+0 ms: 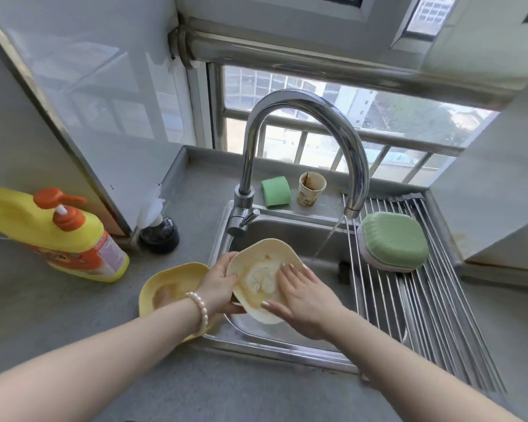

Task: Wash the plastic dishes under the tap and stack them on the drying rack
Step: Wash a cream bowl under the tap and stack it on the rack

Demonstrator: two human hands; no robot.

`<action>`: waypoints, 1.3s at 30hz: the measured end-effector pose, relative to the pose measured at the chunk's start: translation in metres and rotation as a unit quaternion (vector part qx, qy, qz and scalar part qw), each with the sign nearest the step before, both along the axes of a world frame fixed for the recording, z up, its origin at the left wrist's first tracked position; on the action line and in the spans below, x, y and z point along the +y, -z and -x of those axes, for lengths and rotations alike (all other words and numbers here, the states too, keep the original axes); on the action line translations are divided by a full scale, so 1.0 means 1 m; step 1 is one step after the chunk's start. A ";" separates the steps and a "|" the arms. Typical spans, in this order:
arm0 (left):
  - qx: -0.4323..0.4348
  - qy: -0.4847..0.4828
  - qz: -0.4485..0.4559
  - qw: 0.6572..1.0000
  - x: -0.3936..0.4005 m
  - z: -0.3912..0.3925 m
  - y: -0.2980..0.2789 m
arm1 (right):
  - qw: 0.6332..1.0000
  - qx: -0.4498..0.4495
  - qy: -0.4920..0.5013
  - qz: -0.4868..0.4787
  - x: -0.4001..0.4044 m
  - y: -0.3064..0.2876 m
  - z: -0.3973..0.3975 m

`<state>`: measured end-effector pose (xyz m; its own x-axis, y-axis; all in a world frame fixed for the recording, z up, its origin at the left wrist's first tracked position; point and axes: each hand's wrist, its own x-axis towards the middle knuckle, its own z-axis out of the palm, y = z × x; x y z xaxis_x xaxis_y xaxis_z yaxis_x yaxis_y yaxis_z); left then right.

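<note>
Mid-wash, sink station. Left hand [218,281] gripped the cream dish [258,278] at its left rim, thumb over the edge and fingers curled behind. Dish held over the sink [287,339], tilted with its inside facing up toward the camera. Right hand [302,296] lay flat on the inside of the dish, fingers straight and slightly spread, pressing on a pale patch, foam or residue, could not tell which. Brown smears showed along the lower rim.

Tap [302,123] was running. Stream [328,239] fell just right of the dish's upper right edge and did not appear to hit it. Key relation: water lay up and to the right of the dish, on the right-hand side, so the dish would likely need to shift right to rinse. The left hand alone carried the dish; any shift would be its job.

Rack [409,300] spanned the right part of the sink. 1 green dish [397,239] sat upside down on it, over a pink one beneath.

1 yellow dish [171,284] waited on the counter, left of the sink, partly behind the left wrist, brown film inside. Judged: at least 2 dishes not yet racked.

Soap bottle [73,236] stood far left.
</note>
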<state>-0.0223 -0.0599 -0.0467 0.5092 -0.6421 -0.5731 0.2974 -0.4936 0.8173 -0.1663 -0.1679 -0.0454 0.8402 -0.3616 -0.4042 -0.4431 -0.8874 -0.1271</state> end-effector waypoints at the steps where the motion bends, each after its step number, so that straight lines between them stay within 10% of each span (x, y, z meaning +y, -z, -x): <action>1: -0.002 -0.005 0.016 1.000 -0.004 0.005 -0.001 | 1.000 -0.016 0.017 -0.016 0.004 -0.002 -0.012; 17: -0.046 -0.021 0.029 0.998 -0.002 0.002 -0.013 | 0.987 -0.072 -0.078 -0.124 0.056 -0.025 0.003; 23: -0.007 -0.039 0.008 0.999 0.004 0.006 -0.019 | 0.999 -0.045 0.006 0.012 0.010 -0.016 0.001; 29: -0.044 -0.033 0.012 0.998 0.004 -0.004 -0.016 | 0.983 -0.081 -0.097 -0.137 0.048 -0.028 0.010; 34: -0.012 -0.024 0.007 1.000 0.005 0.001 -0.017 | 0.999 -0.045 0.004 -0.005 0.006 -0.014 0.002; 39: 0.002 -0.045 0.050 0.998 -0.002 0.003 -0.018 | 0.982 -0.090 -0.039 -0.161 0.050 -0.020 -0.023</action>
